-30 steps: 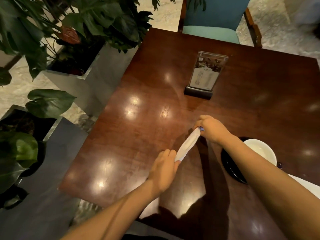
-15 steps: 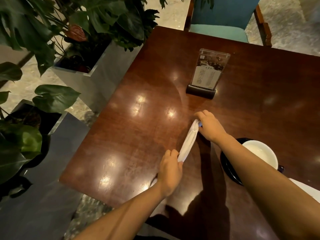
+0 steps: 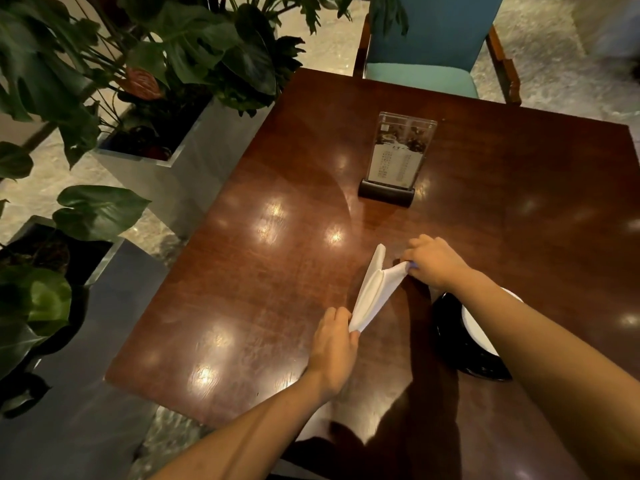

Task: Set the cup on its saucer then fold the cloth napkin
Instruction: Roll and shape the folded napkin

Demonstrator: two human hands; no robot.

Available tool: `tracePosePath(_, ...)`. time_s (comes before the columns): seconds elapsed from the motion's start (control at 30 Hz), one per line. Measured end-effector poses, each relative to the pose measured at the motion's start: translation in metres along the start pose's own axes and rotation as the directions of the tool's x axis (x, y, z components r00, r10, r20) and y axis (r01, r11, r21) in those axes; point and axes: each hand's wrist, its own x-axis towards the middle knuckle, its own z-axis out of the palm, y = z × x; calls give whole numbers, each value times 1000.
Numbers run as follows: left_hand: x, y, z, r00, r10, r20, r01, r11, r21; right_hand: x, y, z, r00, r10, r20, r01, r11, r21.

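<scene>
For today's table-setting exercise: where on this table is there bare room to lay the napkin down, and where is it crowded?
Bare wood runs from the left edge of the table to the left hand and napkin, and again right of the menu stand, beyond the right hand. Crowded: the near right, where cup and saucer sit by the right forearm.

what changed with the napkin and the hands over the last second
The napkin was a narrow strip stretched between both hands; now it has split open at the far end. One layer stands free, pointing away, while the right hand pinches the other and draws it rightward. The left hand still pinches the near end. The cup on its saucer and the menu stand have not moved.
</scene>
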Motion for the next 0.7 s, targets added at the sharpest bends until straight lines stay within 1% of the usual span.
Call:
tracePosePath(0.07,1,0,2,1000,14,1,-14,1000,5,-5,4,0,1000,-3,31,5,999,-44)
tracePosePath(0.17,1,-1,4,1000,3,-2,-3,1000,17,-10,9,3,999,6,46,-3,998,-65)
tracePosePath(0.33,-2,-1,4,1000,-8,-15,8,1000,17,-12,15,2,983,95,158,-80,992,-95)
tracePosePath(0.4,-2,-1,4,1000,-23,-13,23,1000,3,-10,19,1,968,147,205,-140,989,-49)
tracePosePath(0.47,-3,-1,5,999,-50,-4,50,999,-16,-6,18,-4,946,209,246,-237,968,87)
tracePosePath(0.5,-3,-1,5,998,-65,-3,65,998,-24,-1,17,-8,941,241,238,-289,937,195)
tracePosePath(0.53,-3,-1,5,997,-77,-2,77,997,-30,4,15,-11,938,276,211,-333,886,324)
tracePosePath(0.57,-3,-1,5,996,-85,-3,85,996,-37,9,11,-14,934,307,181,-356,810,466)
tracePosePath(0.6,-4,-1,5,996,-88,-3,88,995,-41,13,5,-17,927,335,166,-365,712,600)
tracePosePath(0.63,-4,-1,5,996,-87,-5,87,995,-40,18,-3,-20,917,357,177,-372,611,698)
tracePosePath(0.67,-5,-2,5,996,-83,-12,83,996,-24,23,-12,-23,906,368,208,-389,534,751)
tracePosePath(0.7,-6,-3,5,997,-72,-24,72,997,4,28,-21,-25,895,375,241,-413,495,764)
